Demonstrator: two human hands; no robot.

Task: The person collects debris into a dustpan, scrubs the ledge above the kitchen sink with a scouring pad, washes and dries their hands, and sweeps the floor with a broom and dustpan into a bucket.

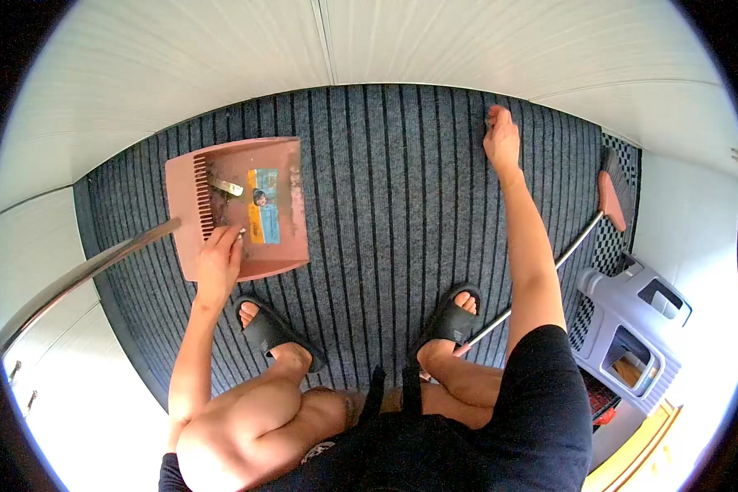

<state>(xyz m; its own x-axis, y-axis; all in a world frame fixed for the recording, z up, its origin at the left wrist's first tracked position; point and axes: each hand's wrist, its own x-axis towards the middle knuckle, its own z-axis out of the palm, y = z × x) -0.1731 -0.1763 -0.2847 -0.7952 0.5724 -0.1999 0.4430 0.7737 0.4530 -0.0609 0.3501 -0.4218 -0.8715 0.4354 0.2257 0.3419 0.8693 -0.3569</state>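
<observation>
Viewing through the head camera, I have the pink dustpan [183, 176] on the striped grey mat [369, 221], ahead and to the left of the wearer's feet, its metal handle [98, 266] slanting off to the lower left. Inside the pan: a row of comb teeth [202, 193], a blue-and-orange sticker [264, 217] and a pale strip [225, 187] lying between the two. Fine grey specks show along the pan's lip.

Left hand [220, 261] is over the pan's near rear corner, fingers bent beside the lower end of the teeth. Grip narrow; a small whitish bit [240, 233] shows by the fingertips (I cannot tell if it is pinched or merely lies there).

Right hand [502, 139] is well apart from the pan, stretched out over the mat's far edge near the pale panel [418, 49]. Grip narrow here too, fingers curled; whether it holds anything, I cannot tell.

Bare feet in dark slippers, left [275, 332] and right [449, 324], stand apart on the mat. At far right I log a broom [610, 201], pink head with dark bristles, its pole running behind the right arm. Just below it, a grey plastic housing [607, 312] with openings.
</observation>
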